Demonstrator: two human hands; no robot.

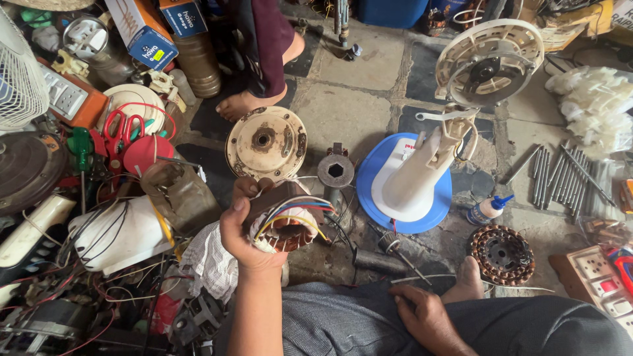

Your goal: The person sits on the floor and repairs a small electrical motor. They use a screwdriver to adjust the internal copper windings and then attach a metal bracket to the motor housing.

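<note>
Head view: left hand [245, 232] clenched around motor stator [285, 225], raised above stone floor [343, 99], coloured leads [304, 212] facing up. Right hand [425, 315] resting on knee, pinching thin wire [422, 277]. Advisable: grip laminations, avoid crushing windings, keep leads untangled.

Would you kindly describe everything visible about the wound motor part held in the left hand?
The stator is a round motor part with coppery-brown windings bound in whitish wrapping. Red, blue, yellow and white wires arc across its top and trail off to the right. It looks worn and dusty. The left hand holds it above the floor, tilted, thumb and fingers closed around its left side and rim. It sits in front of the round cream cover on the floor, above the person's lap.
</note>
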